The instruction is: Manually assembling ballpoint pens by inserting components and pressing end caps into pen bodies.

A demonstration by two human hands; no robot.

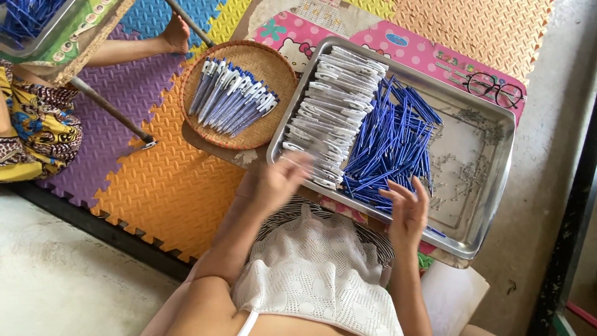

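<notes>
Pen parts, blue and white, sorted in a steel tray [497, 186] resting on the seated person's lap. Row of white barrels [333, 112] along the tray's left side; loose heap of blue refills [392, 143] at centre; small metal springs [463, 168] scattered at right. Round woven basket [273, 74] beside the tray holds 1 batch of finished blue-and-white pens [233, 96]. Left hand [280, 180], motion-blurred, reaches at the near end of the white barrels; whether it holds one cannot be told. Right hand [407, 208], fingers spread and holding nothing, hovers over the refills. Judged: a small share assembled, most parts remaining.
</notes>
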